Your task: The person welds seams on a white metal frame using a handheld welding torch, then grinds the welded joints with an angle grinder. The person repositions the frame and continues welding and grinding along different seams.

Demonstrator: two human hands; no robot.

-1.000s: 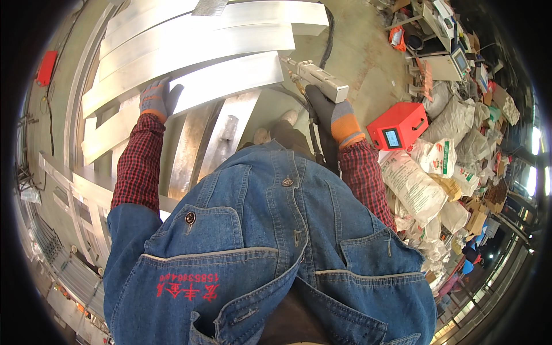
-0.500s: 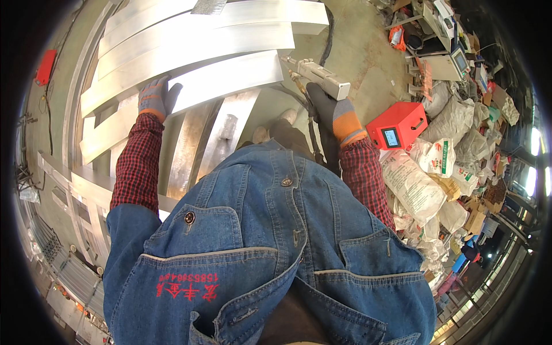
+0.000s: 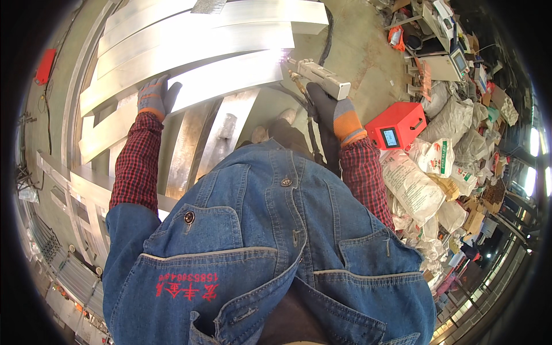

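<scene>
In a grey and orange glove, my left hand (image 3: 156, 96) lies against the edges of two bright metal slats, its thumb spread away from the fingers. The nearer slat (image 3: 230, 79) runs rightward from it. My right hand (image 3: 333, 109), gloved in dark grey and orange, is wrapped round the grip of a handheld welding gun (image 3: 324, 79). The gun's nozzle points left at the right end of the slats, where a small bright violet-white glow (image 3: 284, 56) shows. My right fingers are partly hidden under the glove's back.
A red box with a small screen (image 3: 398, 126) stands right of my right arm. Beyond it lie piled white sacks (image 3: 411, 187). A cable (image 3: 329, 34) trails along the floor past the slats. Metal cross-bars (image 3: 227, 129) lie under the slats. Another red box (image 3: 45, 67) sits far left.
A bright glow has appeared at the gun's nozzle, and the slats around it look brighter. Both hands hold nearly the same places.
</scene>
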